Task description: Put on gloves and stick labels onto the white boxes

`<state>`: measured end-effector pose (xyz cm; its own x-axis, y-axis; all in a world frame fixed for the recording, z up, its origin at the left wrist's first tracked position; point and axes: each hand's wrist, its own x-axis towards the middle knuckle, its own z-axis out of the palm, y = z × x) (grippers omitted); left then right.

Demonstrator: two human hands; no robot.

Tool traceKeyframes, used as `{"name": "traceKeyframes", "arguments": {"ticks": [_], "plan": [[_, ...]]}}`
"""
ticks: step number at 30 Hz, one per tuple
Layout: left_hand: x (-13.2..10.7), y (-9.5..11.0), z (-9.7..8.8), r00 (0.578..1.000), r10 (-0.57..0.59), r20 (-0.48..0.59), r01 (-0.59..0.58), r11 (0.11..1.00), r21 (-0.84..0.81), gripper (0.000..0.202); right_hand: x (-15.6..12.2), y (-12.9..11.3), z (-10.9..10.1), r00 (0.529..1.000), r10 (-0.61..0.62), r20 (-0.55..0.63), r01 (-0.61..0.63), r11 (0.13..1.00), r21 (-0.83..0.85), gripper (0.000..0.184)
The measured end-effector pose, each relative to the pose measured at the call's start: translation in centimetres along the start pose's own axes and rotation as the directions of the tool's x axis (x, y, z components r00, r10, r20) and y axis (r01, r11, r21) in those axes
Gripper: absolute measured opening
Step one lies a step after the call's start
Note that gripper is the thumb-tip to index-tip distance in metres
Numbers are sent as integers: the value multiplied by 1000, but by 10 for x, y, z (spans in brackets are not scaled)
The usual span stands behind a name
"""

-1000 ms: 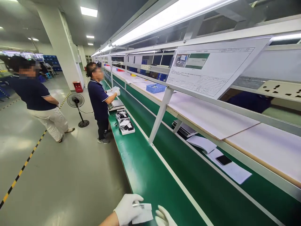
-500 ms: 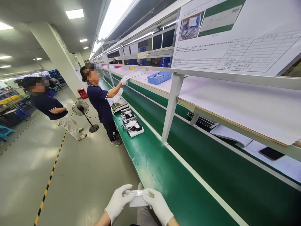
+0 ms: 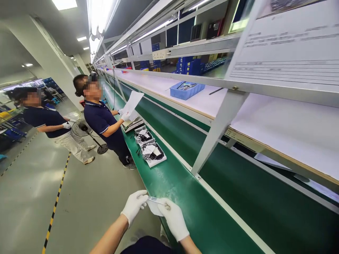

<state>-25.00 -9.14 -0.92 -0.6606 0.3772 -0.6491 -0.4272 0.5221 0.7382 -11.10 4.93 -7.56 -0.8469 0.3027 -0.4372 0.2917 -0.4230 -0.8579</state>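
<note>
A small white slip (image 3: 155, 208) with a printed strip along its top edge is stretched between my two gloved hands. My left hand (image 3: 134, 207) pinches its left end. At the right end, my right hand (image 3: 173, 217) grips it between thumb and fingers. Both hands wear white gloves and hover over the near edge of the green bench (image 3: 185, 201). Farther along the bench lie clear bags of black cables (image 3: 152, 151), with white paper on top.
A co-worker (image 3: 99, 120) stands at the bench holding paper sheets (image 3: 132, 102) near a scale (image 3: 132, 124). Another person (image 3: 50, 118) stands behind, beside a floor fan (image 3: 82, 127). A blue tray (image 3: 186, 92) sits on the upper shelf (image 3: 286, 137). A slanted metal post (image 3: 219, 130) rises at right.
My hands have moved up and slightly forward with the slip, now tilted. The co-worker has drawn a hand back from the shelf to the papers. My view has shifted toward the bench.
</note>
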Motion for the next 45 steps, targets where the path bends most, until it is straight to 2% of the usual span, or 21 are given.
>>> {"name": "traceKeyframes", "arguments": {"ticks": [2,6,11,14,16,18,22,26,28,32,34,35,36,37,38,39,40,41,43,44,45], "plan": [[9,9,3,999,-26,32,28,998,-59,83,-1,-14,-3,999,-23,-46,15,986,-168,45],[28,24,11,980,-113,162,141,974,-177,77,-4,-31,-10,988,-62,-140,-15,872,-490,31],[57,35,16,972,-177,156,192,978,-82,74,-1,-39,-9,944,-164,-287,5,875,-484,38],[74,47,15,907,-260,331,281,960,-16,74,8,-41,-6,867,-348,-357,94,817,-569,34],[86,56,13,850,-272,450,318,948,-27,75,16,-41,-5,801,-491,-341,151,718,-679,27],[100,64,11,821,-252,512,326,944,-59,70,24,-41,-4,761,-573,-305,150,612,-776,22],[137,71,3,757,-195,624,355,924,-143,58,39,-40,-5,745,-597,-298,47,492,-869,20],[169,77,-8,680,-186,709,416,894,-165,55,52,-45,-1,728,-566,-386,-40,527,-849,24],[173,88,-12,639,-201,743,420,900,-118,54,57,-53,6,745,-540,-392,-77,514,-854,27],[163,114,-15,597,-273,754,390,920,24,67,63,-73,20,727,-641,-246,-26,333,-943,28],[159,117,-12,604,-259,754,372,928,20,79,65,-73,22,720,-650,-243,5,355,-935,30],[158,116,-10,619,-250,745,363,932,11,84,66,-70,22,721,-609,-331,-11,467,-884,29],[160,112,-8,638,-242,731,353,935,1,88,68,-65,21,715,-504,-484,-43,660,-750,29],[162,106,-7,659,-227,717,340,940,-15,93,70,-58,20,703,-317,-636,-81,854,-514,33],[167,98,-5,679,-204,705,320,947,-34,97,72,-51,19,691,-80,-718,-116,969,-220,44],[172,90,-5,694,-169,700,287,956,-54,101,74,-45,19,702,163,-693,-139,986,90,59],[178,82,-5,703,-126,700,242,968,-69,102,77,-39,19,741,352,-572,-156,918,363,73],[184,73,-6,703,-75,707,183,980,-78,101,80,-34,21,795,454,-401,-176,807,564,82],[195,59,-9,703,1,711,35,999,-36,93,85,-29,26,877,457,-146,-206,632,747,86],[199,54,-11,703,18,711,-33,999,8,90,87,-28,29,888,445,-114,-201,599,775,80],[201,50,-13,703,24,711,-85,995,50,87,90,-28,32,882,446,-154,-181,622,762,75]]}}
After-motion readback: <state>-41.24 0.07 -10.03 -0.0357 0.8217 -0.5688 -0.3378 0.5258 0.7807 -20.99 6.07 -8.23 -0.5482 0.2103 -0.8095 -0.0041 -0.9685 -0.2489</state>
